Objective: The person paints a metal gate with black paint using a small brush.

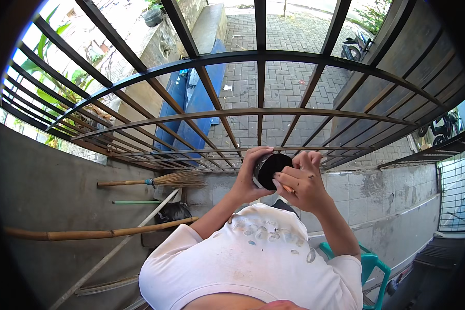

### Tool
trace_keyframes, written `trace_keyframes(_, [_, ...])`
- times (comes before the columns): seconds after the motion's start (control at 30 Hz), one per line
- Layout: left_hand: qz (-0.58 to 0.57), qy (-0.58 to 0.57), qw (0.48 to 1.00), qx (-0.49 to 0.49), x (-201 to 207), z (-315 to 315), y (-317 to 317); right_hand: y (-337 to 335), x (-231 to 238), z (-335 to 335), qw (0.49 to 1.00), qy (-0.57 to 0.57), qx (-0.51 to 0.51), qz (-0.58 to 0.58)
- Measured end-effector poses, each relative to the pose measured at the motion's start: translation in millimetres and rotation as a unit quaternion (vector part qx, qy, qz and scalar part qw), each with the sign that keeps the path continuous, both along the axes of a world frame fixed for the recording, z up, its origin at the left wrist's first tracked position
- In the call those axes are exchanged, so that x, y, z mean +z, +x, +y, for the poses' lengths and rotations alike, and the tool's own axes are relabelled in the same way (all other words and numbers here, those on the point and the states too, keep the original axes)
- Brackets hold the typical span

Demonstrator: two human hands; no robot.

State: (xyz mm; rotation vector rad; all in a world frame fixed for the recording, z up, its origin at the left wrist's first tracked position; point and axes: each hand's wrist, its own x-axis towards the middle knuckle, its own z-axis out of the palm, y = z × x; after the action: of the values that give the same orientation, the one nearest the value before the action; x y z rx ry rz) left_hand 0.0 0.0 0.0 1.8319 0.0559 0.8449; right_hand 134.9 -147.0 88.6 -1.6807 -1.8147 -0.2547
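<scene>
left hand [247, 176] grasps black object [269, 171] between thumb [261, 195], fingers [257, 152]; right hand [310, 187] clutches orange item [288, 189]

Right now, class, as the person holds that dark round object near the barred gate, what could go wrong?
The left hand grips the dark round object by its side; if that hold loosened, it might slip and drop. The right hand holds a small orange item close to the object, so a slip might carry it toward the left hand. Both hands appear close to the barred gate, so a sudden move could knock them against it.
</scene>
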Motion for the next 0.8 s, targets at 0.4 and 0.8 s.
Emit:
trace_keyframes(0.4, [-0.007, 0.009, 1.0, 0.011, 8, -17, 26, 27, 9, -11, 0.999, 0.013, 0.027, 0.025])
trace_keyframes(0.8, [0.018, -0.158, 0.987, 0.027, -10, -54, 62, 95, 43, -80, 0.94, 0.28, 0.002, 0.192])
